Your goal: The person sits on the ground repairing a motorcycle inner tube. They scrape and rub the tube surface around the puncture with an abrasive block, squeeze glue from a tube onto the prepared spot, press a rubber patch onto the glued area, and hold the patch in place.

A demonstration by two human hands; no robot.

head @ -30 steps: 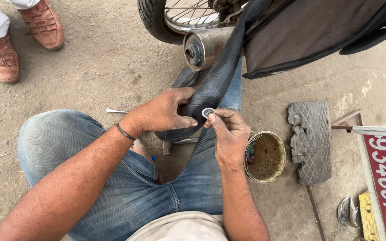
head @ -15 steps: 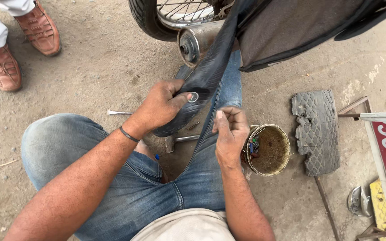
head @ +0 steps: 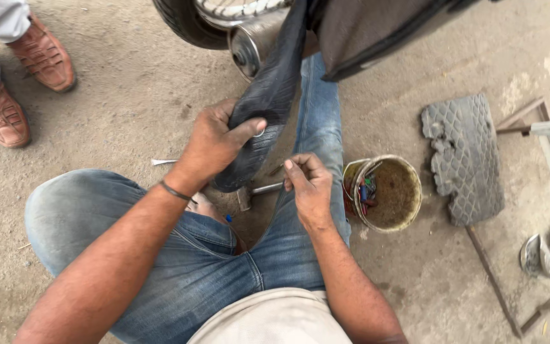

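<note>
The left hand [head: 214, 143] has its grip wrapped tight around the black inner tube [head: 268, 95], thumb laid across the rubber right beside a small round patch [head: 259, 133]. The tube runs up from the hand toward the motorcycle wheel [head: 192, 22] and the chrome exhaust [head: 249, 44] at the top of the view, hanging over the person's jeans-clad knee. The right hand [head: 310, 188] sits just below the tube, apart from it, fingers curled and pressed together at the tips; whether they pinch something small, I cannot tell. A hammer [head: 256, 191] lies on the ground between the legs. Just right of that hand stands a dirty bucket [head: 386, 194], then a slab of tyre tread [head: 463, 159]. Another person's brown shoes [head: 20, 83] stand at top left.
</note>
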